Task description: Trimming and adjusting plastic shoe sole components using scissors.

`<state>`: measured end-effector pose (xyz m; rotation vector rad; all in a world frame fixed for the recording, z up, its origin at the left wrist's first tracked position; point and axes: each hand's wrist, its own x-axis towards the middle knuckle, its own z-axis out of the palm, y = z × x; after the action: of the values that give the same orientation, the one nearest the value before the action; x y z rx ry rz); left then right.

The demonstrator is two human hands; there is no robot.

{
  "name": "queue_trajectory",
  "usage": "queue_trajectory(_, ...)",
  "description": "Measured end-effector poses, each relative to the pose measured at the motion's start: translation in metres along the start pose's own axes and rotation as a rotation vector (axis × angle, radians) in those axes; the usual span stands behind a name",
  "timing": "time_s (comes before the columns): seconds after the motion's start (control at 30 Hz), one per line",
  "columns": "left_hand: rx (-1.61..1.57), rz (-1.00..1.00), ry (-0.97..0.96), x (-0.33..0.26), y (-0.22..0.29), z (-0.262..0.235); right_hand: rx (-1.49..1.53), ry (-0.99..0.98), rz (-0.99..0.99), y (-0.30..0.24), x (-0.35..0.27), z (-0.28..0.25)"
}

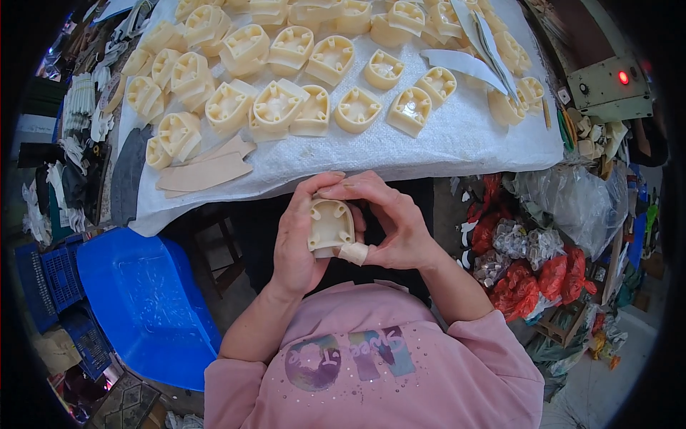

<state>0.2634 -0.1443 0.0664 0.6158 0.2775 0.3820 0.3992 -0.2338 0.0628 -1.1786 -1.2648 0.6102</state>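
Observation:
Just off the table's near edge, a cream plastic heel-shaped piece [331,223] is held between both hands. Its hollow side, with several small round posts, faces up. My left hand [294,232] wraps its left side, fingers curled over the far end. My right hand [396,222] closes on it from the right, its fingertips meeting the left ones at the top. A tan wrapping or strip [352,252] covers the tip of my right thumb at the piece's near right corner; whether it is tape on the thumb I cannot tell.
Many similar cream pieces [357,109] stand on the white-covered table [307,154], with tan strips [207,170] at its left edge and pale curved sheets [468,70] at right. A blue tub [146,304] stands at lower left. Red plastic bags [518,289] lie at right.

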Motion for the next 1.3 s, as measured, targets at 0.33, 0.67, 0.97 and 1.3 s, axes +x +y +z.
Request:
queue_trajectory(0.33, 0.168, 0.087, 0.046, 0.0, -0.008, 0.017, 0.425, 0.028, 0.569, -0.019, 0.019, -0.001)
queue_trajectory(0.67, 0.572, 0.368, 0.235, 0.006, -0.021, 0.01, 0.194, -0.01, 0.118, 0.013, 0.003, 0.016)
queue_trajectory(0.97, 0.272, 0.355, 0.239, 0.009, -0.012, 0.015, 0.316, 0.12, 0.189, 0.002, -0.006, 0.03)
queue_trajectory(1.3, 0.327, 0.25, 0.219, 0.007, -0.008, 0.018, 0.268, 0.153, 0.331, -0.004, 0.001, 0.022)
